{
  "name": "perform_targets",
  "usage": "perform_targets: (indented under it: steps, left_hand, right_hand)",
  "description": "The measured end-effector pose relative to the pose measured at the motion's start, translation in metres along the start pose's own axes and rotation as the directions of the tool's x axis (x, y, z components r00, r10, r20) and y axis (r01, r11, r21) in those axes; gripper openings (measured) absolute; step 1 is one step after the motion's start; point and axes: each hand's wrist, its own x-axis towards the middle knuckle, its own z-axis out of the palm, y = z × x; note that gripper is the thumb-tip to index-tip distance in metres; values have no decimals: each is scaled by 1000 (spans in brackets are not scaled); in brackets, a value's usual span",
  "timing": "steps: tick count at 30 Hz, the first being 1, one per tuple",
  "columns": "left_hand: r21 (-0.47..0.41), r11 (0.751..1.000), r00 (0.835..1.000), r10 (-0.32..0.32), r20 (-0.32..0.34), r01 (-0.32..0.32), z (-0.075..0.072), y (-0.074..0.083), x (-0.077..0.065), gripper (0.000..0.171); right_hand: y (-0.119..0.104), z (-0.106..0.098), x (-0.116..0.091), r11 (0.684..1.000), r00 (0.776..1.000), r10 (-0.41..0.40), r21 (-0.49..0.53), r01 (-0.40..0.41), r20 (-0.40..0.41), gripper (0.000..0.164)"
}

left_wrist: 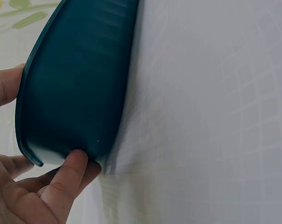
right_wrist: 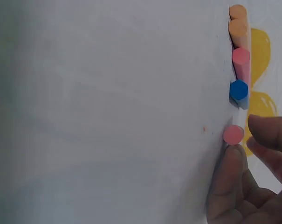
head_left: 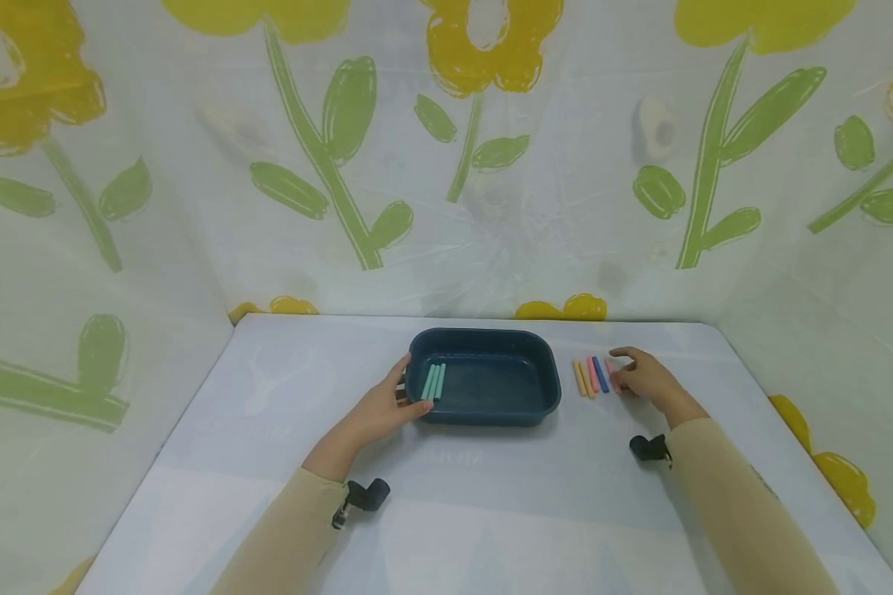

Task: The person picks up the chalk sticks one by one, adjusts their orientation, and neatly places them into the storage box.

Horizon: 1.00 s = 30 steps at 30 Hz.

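Observation:
A dark teal rectangular tub [head_left: 484, 415] stands on the table, with three green chalk sticks [head_left: 433, 383] lying side by side at its left end. My left hand [head_left: 383, 409] grips that end; in the left wrist view its thumb [left_wrist: 8, 86] is at the rim and its fingers [left_wrist: 68, 179] press the outer wall. Right of the tub my right hand [head_left: 643, 378] is at a pink chalk stick [right_wrist: 233, 135]. The right wrist view shows one fingertip right against this stick and the other fingers spread a little apart from it.
Beside the right hand lies a row of chalk: two orange sticks [head_left: 584, 378], another pink stick [head_left: 593, 373] and a blue stick [head_left: 601, 374]. The white table [head_left: 491, 504] backs onto a flower-printed curtain [head_left: 536, 248]. A small black camera [head_left: 647, 448] sits at each wrist.

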Motion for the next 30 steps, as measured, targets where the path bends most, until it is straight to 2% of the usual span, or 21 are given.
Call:
perform_targets:
  steps: [8, 14, 24, 30]
  left_hand:
    - [-3, 1000, 1000, -1, -6, 1, 0, 0, -1, 101]
    - [0, 1000, 1000, -4, -3, 4, 1, 0, 0, 101]
    - [6, 1000, 1000, -1, -10, 2, 2, -2, 0, 101]
    - [4, 1000, 1000, -1, -11, 1, 2, -2, -1, 100]
  right_hand:
    - [-6, -7, 9, 988, 994, -18, -151, 34, 107, 66]
    - [-9, -10, 9, 986, 989, 2, -163, 22, 147, 65]
    - [-4, -7, -6, 1000, 995, 16, 5, -16, 102, 69]
    - [-3, -7, -16, 989, 996, -36, 149, 24, 82, 70]
